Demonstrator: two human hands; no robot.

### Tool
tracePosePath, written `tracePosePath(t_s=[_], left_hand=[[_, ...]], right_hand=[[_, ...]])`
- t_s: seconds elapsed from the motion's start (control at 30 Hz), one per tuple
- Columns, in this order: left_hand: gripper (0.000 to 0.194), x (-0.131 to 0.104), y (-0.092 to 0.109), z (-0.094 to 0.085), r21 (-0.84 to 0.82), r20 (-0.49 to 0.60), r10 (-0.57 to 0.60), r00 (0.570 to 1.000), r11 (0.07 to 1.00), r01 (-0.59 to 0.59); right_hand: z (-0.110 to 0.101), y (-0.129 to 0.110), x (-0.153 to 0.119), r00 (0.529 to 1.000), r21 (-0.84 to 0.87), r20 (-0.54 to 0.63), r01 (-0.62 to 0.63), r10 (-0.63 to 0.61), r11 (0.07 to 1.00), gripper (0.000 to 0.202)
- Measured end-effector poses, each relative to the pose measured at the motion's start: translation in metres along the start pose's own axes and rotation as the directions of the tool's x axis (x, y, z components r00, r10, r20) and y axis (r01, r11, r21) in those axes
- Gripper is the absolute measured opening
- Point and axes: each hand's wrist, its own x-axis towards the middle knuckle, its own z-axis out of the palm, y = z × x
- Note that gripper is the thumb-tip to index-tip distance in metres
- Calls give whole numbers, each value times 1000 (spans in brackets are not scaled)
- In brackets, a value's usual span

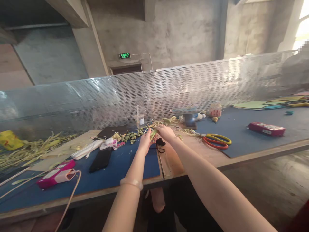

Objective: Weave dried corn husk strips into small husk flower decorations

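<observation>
My left hand [145, 142] and my right hand [166, 132] meet over the middle of the table. Both are closed on some pale green leafy plant strips [153, 134], with fingertips partly hidden. A black tie with a thin cord loop [160, 142] lies just below them. To the left of my hands is a heap of small green dried plant pieces [131, 137]. More long yellow-green leaves [170, 120] lie behind my hands. To the right rest scissors [216, 141] with one red and one yellow handle.
A black phone [100, 159], a white device [87, 149] and a magenta box [44, 182] lie left. A plastic cup with a straw [138, 120] stands before a perforated metal screen [116, 96]. Another magenta box [266, 129] lies right. Dry leaves [36, 146] cover the far left.
</observation>
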Motion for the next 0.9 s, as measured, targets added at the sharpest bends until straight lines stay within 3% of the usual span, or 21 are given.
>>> tracePosePath(t_s=[0.13,0.27,0.4,0.57,0.9], left_hand=[[60,1,3,-1,45,13,-25,1000,999,24],[49,-2,6,-1,151,-83,109,991,984,-95],[40,-6,6,0,224,-107,191,976,961,-164],[34,-8,3,-1,316,-53,186,981,935,-160],[31,-5,0,-9,491,-124,244,962,858,-155]], right_hand=[[2,2,11,991,92,16,-132,131,987,27],[8,-2,19,969,259,142,-235,204,937,29],[8,-9,20,951,420,246,-277,185,864,28],[3,-17,21,940,564,304,-308,155,766,25],[-12,-12,14,963,810,256,-264,89,523,35]])
